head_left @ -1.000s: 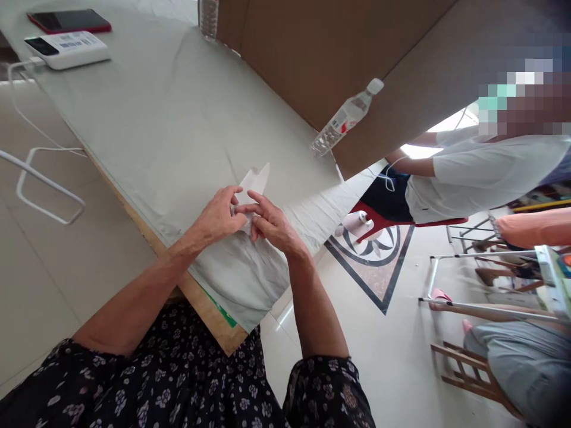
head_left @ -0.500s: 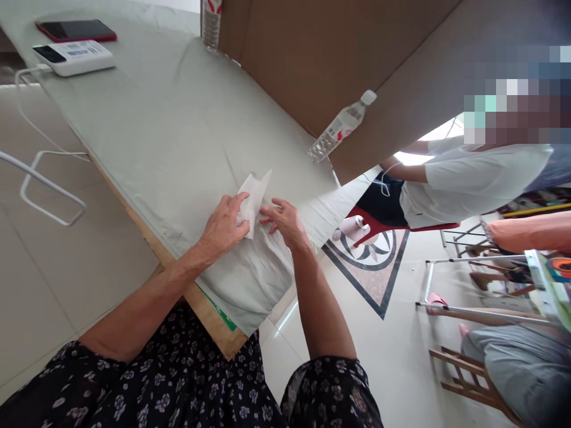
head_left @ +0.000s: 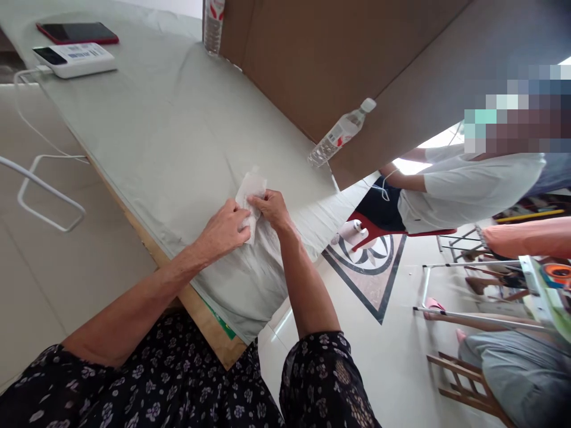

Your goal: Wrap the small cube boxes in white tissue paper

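A small white tissue [head_left: 250, 185], creased and partly folded, is between my hands just above or on the cloth-covered table [head_left: 178, 137]. My left hand [head_left: 226, 227] grips its left and lower side, fingers curled. From the right, my right hand [head_left: 272, 208] pinches the tissue near its middle with thumb and fingertips. The fingertips of both hands almost meet on it. Under my forearms, the pale green cloth is wrinkled near the table corner.
A brown cardboard panel [head_left: 307, 65] stands on the table, with water bottles [head_left: 336, 135] beside it. A white device [head_left: 75, 59] and a phone [head_left: 78, 32] lie at the far left. A person in a white shirt [head_left: 473, 184] sits at the right.
My right hand has closed from spread fingers into a pinch on the tissue. The tissue's raised right flap now lies flatter.
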Demonstrator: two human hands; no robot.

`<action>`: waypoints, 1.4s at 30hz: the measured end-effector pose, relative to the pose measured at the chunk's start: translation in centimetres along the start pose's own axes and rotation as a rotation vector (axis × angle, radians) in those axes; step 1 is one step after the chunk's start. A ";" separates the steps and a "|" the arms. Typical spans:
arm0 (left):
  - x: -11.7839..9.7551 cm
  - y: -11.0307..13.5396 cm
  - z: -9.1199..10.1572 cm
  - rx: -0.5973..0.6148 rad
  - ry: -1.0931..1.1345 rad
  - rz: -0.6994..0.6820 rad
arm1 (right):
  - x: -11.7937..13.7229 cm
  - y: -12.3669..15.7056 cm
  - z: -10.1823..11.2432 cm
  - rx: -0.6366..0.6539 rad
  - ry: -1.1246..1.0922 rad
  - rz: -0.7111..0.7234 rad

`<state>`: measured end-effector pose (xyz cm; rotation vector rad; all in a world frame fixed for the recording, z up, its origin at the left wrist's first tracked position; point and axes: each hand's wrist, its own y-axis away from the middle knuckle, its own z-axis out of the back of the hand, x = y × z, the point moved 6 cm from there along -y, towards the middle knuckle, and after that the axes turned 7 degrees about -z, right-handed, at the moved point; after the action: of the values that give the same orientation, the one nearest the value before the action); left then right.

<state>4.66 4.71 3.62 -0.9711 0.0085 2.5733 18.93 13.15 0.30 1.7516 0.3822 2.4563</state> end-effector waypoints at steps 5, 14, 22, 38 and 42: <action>0.4 0.1 -0.1 -0.035 0.037 -0.025 | 0.5 0.8 -0.7 0.017 -0.149 0.057; 1.3 1.4 0.2 -0.315 0.077 0.069 | 2.0 5.6 -0.9 0.149 -0.149 0.213; 1.0 1.3 1.0 -0.296 0.006 -0.082 | 1.6 9.1 -0.8 0.143 0.191 0.525; 3.2 1.3 1.8 0.192 0.668 -0.004 | -0.1 8.7 -2.0 0.176 -0.098 0.108; 3.2 1.0 0.6 0.154 0.903 0.075 | -0.2 8.5 -1.6 0.078 0.035 0.116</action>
<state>1.71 5.00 1.91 -1.9822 0.4795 1.9321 18.02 4.71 1.88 1.8116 0.3955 2.5890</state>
